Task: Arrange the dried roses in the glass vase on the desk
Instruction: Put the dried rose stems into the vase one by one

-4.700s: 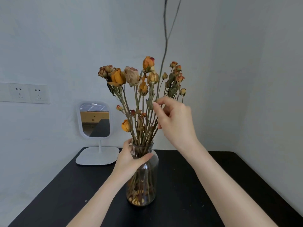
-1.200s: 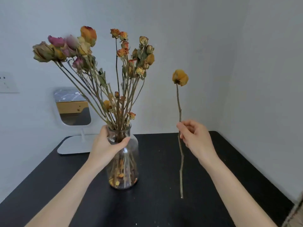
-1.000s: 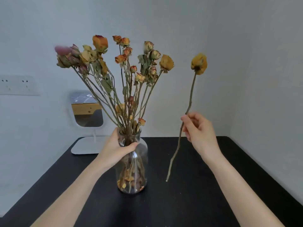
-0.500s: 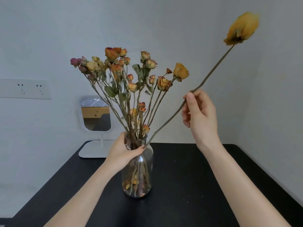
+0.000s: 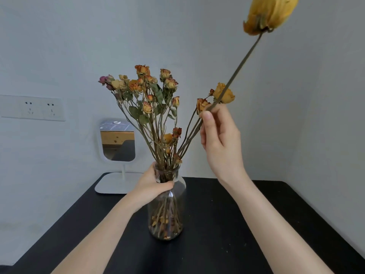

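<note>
A clear glass vase stands on the black desk, filled with a spreading bunch of dried roses. My left hand grips the vase round its neck. My right hand pinches the long stem of a single yellow dried rose. That stem slants from the top right down to the vase mouth, its lower end among the other stems. The bloom is close to the camera and cut off by the top edge.
A small white-framed mirror on a flat white base stands at the desk's back left. A double wall socket is on the left wall. A pale wall closes in on the right.
My right hand swung the single yellow rose from beside the vase up and over, then brought its stem end down into the vase mouth. My left hand has stayed on the vase neck.
</note>
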Demonstrator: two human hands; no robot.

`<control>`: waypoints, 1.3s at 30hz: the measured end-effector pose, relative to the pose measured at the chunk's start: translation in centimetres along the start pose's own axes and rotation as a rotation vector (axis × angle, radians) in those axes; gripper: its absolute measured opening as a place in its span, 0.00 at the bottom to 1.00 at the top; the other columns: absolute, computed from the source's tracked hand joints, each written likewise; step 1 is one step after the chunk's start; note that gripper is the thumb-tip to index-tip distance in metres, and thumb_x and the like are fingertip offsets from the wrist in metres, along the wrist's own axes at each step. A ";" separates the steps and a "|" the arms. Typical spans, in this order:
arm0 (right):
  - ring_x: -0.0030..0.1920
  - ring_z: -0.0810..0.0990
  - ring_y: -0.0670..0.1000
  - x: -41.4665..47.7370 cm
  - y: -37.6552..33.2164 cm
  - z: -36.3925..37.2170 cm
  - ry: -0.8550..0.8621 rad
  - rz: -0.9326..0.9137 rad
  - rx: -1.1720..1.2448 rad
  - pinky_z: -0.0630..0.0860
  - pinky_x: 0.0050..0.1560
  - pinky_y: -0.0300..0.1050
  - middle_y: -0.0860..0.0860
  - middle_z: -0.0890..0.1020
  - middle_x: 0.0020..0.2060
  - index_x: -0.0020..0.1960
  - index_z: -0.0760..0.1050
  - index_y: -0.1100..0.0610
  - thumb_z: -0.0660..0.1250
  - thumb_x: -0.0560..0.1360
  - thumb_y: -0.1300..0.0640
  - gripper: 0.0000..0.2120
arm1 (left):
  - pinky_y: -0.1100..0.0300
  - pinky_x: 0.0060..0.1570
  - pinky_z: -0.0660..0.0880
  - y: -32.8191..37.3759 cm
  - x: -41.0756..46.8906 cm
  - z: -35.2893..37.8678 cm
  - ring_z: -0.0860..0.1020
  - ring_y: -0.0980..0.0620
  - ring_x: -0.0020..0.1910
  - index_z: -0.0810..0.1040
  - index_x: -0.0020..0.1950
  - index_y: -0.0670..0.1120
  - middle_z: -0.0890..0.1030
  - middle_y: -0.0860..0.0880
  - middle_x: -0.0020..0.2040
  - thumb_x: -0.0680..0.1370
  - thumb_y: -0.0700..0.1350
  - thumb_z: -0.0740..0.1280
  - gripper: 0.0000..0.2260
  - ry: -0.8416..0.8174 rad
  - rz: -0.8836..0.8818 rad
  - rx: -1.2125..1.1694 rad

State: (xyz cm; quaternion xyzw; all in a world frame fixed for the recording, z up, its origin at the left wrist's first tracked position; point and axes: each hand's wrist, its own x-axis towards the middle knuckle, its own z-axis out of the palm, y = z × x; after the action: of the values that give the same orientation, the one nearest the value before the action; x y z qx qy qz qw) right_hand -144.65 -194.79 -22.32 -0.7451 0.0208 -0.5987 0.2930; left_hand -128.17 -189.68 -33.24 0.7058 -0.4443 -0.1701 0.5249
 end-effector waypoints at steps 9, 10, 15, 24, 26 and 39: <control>0.35 0.74 0.48 -0.4 1.5 2.0 -0.122 0.027 -0.176 0.73 0.34 0.45 0.46 0.73 0.32 0.46 0.71 0.57 0.58 0.80 0.58 0.05 | 0.58 0.61 0.68 -0.1 -0.1 0.3 0.72 0.53 0.61 0.63 0.60 0.56 0.74 0.53 0.61 0.71 0.42 0.71 0.24 -0.003 0.043 -0.014; 0.35 0.74 0.47 -0.5 1.7 2.1 -0.138 0.038 -0.194 0.73 0.34 0.43 0.45 0.74 0.32 0.47 0.72 0.57 0.58 0.79 0.57 0.05 | 0.59 0.60 0.68 -0.1 -0.1 0.2 0.72 0.53 0.61 0.63 0.61 0.56 0.74 0.53 0.61 0.71 0.42 0.71 0.24 -0.004 0.046 -0.014; 0.32 0.75 0.42 -0.7 2.0 2.5 -0.129 0.068 -0.260 0.72 0.33 0.33 0.40 0.73 0.31 0.48 0.74 0.57 0.60 0.79 0.55 0.07 | 0.59 0.60 0.67 -0.2 -0.1 0.1 0.71 0.55 0.61 0.63 0.63 0.55 0.73 0.55 0.59 0.71 0.42 0.71 0.25 -0.007 0.058 -0.024; 0.31 0.75 0.42 -0.9 3.4 3.1 -0.245 0.237 -0.441 0.72 0.32 0.33 0.42 0.74 0.29 0.44 0.78 0.55 0.66 0.75 0.51 0.08 | 0.61 0.58 0.67 -0.9 0.3 0.3 0.71 0.56 0.59 0.63 0.61 0.58 0.73 0.59 0.55 0.71 0.42 0.71 0.25 0.002 0.066 -0.036; 0.33 0.76 0.42 -1.6 4.0 3.2 -0.299 0.298 -0.452 0.72 0.33 0.32 0.42 0.74 0.31 0.46 0.79 0.55 0.66 0.75 0.51 0.08 | 0.62 0.56 0.67 -0.9 0.3 0.4 0.72 0.56 0.59 0.63 0.60 0.58 0.74 0.60 0.54 0.70 0.42 0.71 0.25 0.003 0.072 -0.036; 0.29 0.74 0.37 -0.7 2.4 2.9 -0.139 0.199 -0.274 0.71 0.32 0.28 0.40 0.75 0.27 0.40 0.78 0.54 0.68 0.74 0.51 0.08 | 0.61 0.58 0.67 -1.0 0.3 0.3 0.71 0.56 0.59 0.62 0.60 0.59 0.73 0.58 0.57 0.71 0.44 0.71 0.25 0.012 0.062 -0.005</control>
State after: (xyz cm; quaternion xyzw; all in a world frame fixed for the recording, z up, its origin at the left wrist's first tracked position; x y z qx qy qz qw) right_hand -141.46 -195.32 -24.32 -0.8120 0.1556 -0.5052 0.2473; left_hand -127.80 -190.08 -34.18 0.6914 -0.4625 -0.1508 0.5342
